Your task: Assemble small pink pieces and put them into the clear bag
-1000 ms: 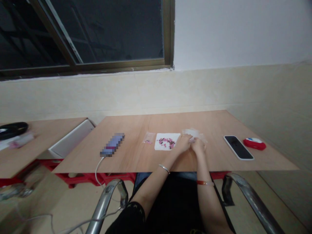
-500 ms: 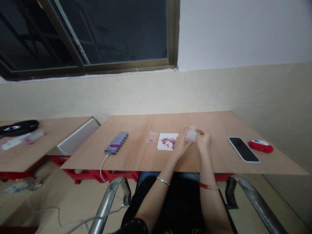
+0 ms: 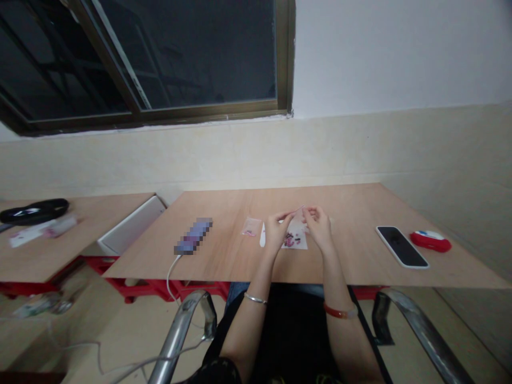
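My left hand (image 3: 278,230) and my right hand (image 3: 319,226) are raised a little over the table, fingertips pinched toward each other. Between them is a thin, see-through piece (image 3: 297,210), like plastic film, seen nearly edge-on; its exact kind is unclear. Below them lies a white card (image 3: 301,243) printed with pink blossoms, partly covered by my left hand. Left of that hand, a white rounded strip (image 3: 262,236) shows beside it. A small clear bag (image 3: 252,226) with pink bits in it rests further left.
On the wooden table (image 3: 224,256), a pixelated phone (image 3: 194,236) with a white cable lies to the left. A white-edged phone (image 3: 401,247) and a red case (image 3: 430,241) lie to the right. Metal chair arms (image 3: 182,330) flank me. A second table (image 3: 100,213) stands left.
Both hands have moved left and are now over the blossom card. The translucent piece has been lifted and turned edge-on between the fingertips. The card appears shifted to the right.
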Tool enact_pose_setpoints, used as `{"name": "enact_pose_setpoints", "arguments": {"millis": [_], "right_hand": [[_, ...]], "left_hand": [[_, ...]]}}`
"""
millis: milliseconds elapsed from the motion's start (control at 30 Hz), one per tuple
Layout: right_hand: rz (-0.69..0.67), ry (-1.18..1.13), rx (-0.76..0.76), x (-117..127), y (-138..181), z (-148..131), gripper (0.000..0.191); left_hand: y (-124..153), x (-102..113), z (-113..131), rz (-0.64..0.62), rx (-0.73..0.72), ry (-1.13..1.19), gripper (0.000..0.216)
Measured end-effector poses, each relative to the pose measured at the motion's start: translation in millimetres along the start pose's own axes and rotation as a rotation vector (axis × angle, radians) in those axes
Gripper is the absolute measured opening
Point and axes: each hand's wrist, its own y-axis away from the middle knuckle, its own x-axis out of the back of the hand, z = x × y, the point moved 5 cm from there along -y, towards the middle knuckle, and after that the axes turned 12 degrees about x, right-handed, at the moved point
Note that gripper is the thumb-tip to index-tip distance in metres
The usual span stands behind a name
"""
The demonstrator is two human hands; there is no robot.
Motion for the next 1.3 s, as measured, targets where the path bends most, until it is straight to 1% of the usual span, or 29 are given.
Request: {"name": "enact_pose_setpoints", "arguments": {"millis": [67, 133, 333, 433, 533, 700, 867, 967, 1033, 1100, 1200, 1300], "right_hand": [[-0.145, -0.141, -0.077, -10, 2, 0, 0.042], [-0.201, -0.202, -0.115, -15, 5, 1, 0.046], [-0.190, -0.292, -0.134, -14, 7, 6, 0.033], [-0.199, -0.304, -0.128, -13, 7, 7, 0.027], [-0.235, -0.299, -0.154, -12, 7, 8, 0.028], [-0.280, -0.312, -0.170, -9, 6, 6, 0.032], [-0.310, -0.441, -0.215, -10, 7, 5, 0.028], [-0.387, -0.501, -0.230, -14, 10, 1, 0.026], [-0.449, -0.509, -0.228, -17, 12, -1, 0.027], [-0.481, -0.487, -0.228, -19, 14, -2, 0.027], [-0.499, -0.412, -0.218, -22, 15, 0, 0.025], [-0.507, -0.344, -0.186, -25, 14, 2, 0.025]], "left_hand": [[0, 2, 0, 0.012, -0.020, 0.026, 0.021], [1, 2, 1, -0.014, -0.031, 0.041, 0.022], [6, -5, -1, -0.156, -0.010, 0.039, 0.026], [6, -5, -2, -0.180, 0.009, 0.052, 0.030], [5, -3, -2, -0.197, 0.032, 0.063, 0.031], [3, -1, -3, -0.299, 0.046, 0.124, 0.032], [4, 0, -5, -0.414, 0.110, 0.174, 0.034], [4, 2, -6, -0.464, 0.111, 0.162, 0.029], [3, 4, -7, -0.467, 0.099, 0.114, 0.026], [2, 6, -9, -0.439, 0.101, 0.050, 0.022], [2, 6, -10, -0.411, 0.112, -0.008, 0.020], [4, 3, -7, -0.425, 0.083, -0.043, 0.022]]}}
